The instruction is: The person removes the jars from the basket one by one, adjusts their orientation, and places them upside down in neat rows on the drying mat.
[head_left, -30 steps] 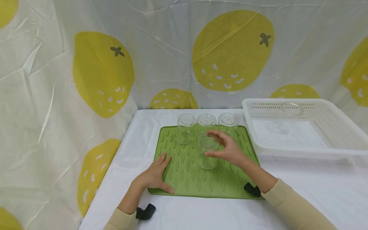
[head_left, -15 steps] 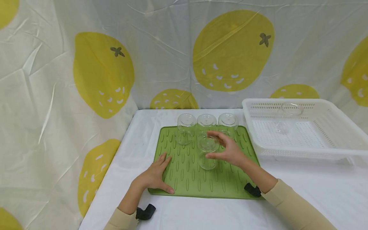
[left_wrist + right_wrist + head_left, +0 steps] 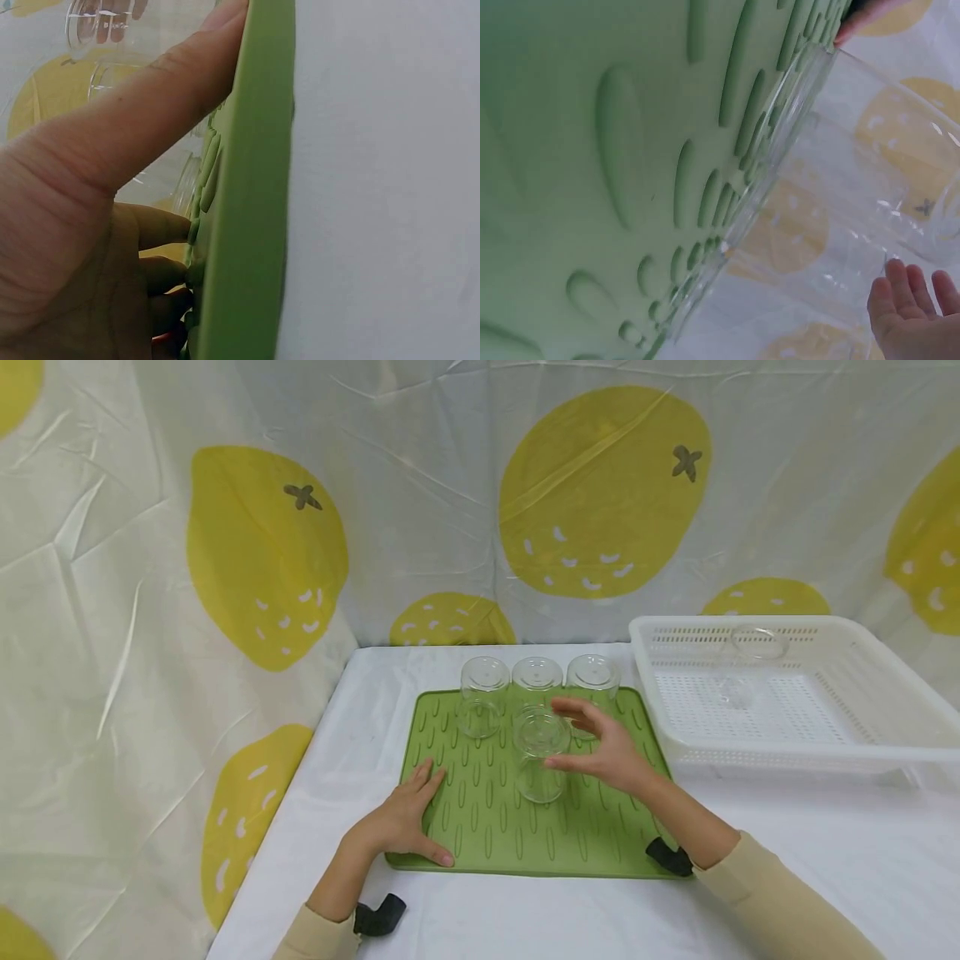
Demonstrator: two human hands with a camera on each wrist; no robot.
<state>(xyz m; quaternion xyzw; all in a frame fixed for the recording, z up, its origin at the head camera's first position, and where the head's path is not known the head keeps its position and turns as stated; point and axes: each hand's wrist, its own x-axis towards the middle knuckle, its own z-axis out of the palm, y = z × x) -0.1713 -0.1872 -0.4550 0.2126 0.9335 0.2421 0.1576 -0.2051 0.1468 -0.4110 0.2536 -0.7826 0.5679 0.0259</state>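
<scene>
Upside down on the ridged green drying mat (image 3: 510,852) stands a clear glass cup (image 3: 540,785) in front of a row of three more, the left cup (image 3: 483,693), the middle cup (image 3: 537,672) and the right cup (image 3: 594,672). My right hand (image 3: 611,752) is just right of the front cup, thumb and fingers spread apart around its side. In the right wrist view a gap shows between those fingertips (image 3: 896,281) and the cup wall (image 3: 855,165). My left hand (image 3: 405,814) rests on the mat's left front corner, its thumb along the front edge.
A white perforated plastic basket (image 3: 795,755) stands to the right of the mat, with a clear glass cup (image 3: 759,643) lying in it. A lemon-print curtain (image 3: 420,510) hangs behind and left of the white-covered table (image 3: 555,914).
My right hand has loosened from the front cup and drawn slightly to the right, its fingers wider apart. The cup stays in place, and my left hand has not moved.
</scene>
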